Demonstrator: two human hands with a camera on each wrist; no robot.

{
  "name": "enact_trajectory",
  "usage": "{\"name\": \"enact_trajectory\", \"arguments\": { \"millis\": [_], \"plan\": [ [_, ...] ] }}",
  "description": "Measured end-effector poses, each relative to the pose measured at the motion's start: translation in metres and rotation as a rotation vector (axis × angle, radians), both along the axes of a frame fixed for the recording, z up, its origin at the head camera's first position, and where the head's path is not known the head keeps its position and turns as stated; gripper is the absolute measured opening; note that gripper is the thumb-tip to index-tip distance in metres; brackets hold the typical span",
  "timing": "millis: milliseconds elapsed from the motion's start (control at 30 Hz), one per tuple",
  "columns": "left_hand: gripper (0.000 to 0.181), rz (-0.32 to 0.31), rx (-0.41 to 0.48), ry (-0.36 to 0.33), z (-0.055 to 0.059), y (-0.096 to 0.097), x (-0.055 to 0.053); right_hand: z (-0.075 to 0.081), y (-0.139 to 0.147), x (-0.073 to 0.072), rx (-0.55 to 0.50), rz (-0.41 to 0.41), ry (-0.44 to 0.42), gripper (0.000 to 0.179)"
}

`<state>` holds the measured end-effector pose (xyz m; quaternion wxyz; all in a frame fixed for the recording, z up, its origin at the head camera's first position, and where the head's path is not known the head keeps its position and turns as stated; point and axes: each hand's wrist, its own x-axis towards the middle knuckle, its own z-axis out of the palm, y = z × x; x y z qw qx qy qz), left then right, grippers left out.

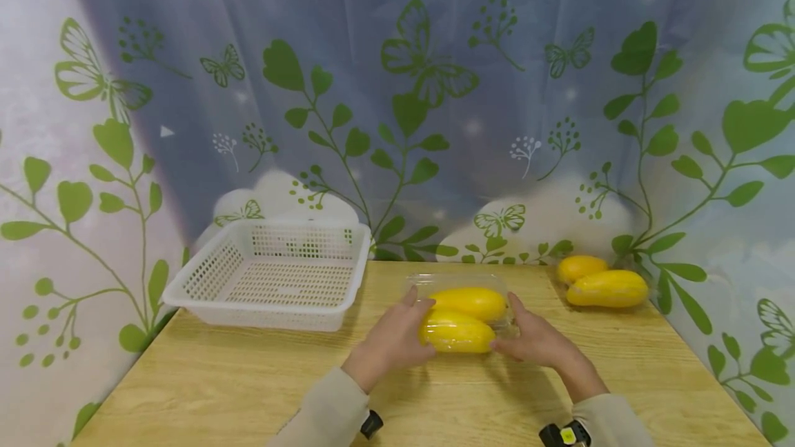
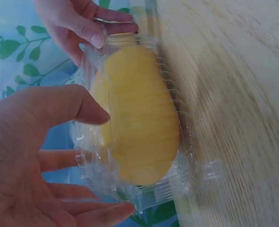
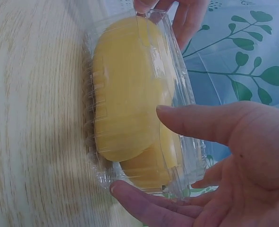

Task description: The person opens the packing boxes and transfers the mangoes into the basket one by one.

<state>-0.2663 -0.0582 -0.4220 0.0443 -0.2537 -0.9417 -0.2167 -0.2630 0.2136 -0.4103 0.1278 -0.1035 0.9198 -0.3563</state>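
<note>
A clear plastic clamshell box [image 1: 450, 280] stands at the middle of the wooden table, with two oblong yellow fruits inside. The rear fruit [image 1: 472, 301] lies behind the front fruit [image 1: 456, 333], and both have smooth skin. My left hand [image 1: 391, 336] holds the box's left end, its thumb [image 2: 89, 108] at the upper edge and its fingers at the end wall. At the other end my right hand [image 1: 540, 338] holds the box between thumb and fingers; in the right wrist view a fingertip [image 3: 122, 190] meets the lower corner.
A white perforated plastic basket [image 1: 341, 316] stands at the left rear of the table [image 1: 248, 378]. Two more yellow fruits [image 1: 609, 288] lie at the right rear, seemingly in clear packaging. A curtain with butterfly and leaf prints [image 1: 373, 19] hangs right behind the table.
</note>
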Motion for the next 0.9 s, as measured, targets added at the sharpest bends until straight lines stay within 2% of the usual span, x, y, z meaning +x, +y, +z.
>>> {"name": "enact_trajectory", "arguments": {
  "millis": [333,500,633,900],
  "plan": [
    [0.073,0.017,-0.076,0.065,0.0010,0.0048,0.0016,-0.0003,-0.0001,0.0003,-0.022,0.003,0.002,0.109],
    [0.065,0.012,-0.104,0.161,-0.0022,0.0061,-0.0016,-0.0002,-0.0009,0.0013,-0.035,0.010,-0.002,0.109],
    [0.061,0.005,-0.108,0.206,-0.0034,0.0057,-0.0026,-0.0001,-0.0006,0.0014,-0.029,0.014,-0.008,0.109],
    [0.052,-0.033,-0.039,0.214,0.0027,0.0031,-0.0029,-0.0015,0.0010,0.0001,-0.029,-0.021,-0.004,0.114]
  ]
}}
